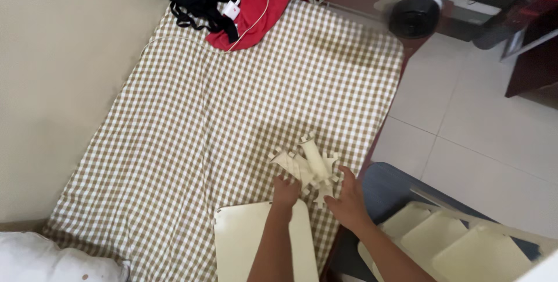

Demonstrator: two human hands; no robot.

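Both hands (317,195) grip cream plastic rack pieces (308,166) on checked bedsheet (232,119).

Cream notched rolled tubes (308,166) lie bundled, crossing, on the checked bed.

Cardboard pieces (306,166) on mattress (232,119), flat panel (244,241) just before them.

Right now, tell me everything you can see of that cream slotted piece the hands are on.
The cream slotted assembly looks like cardboard or thin board: notched flat pieces interlocked, with a rolled tube angled across the top. It lies near the right edge of the checked bedsheet. The left hand grips its lower left; the right hand touches its lower right side.
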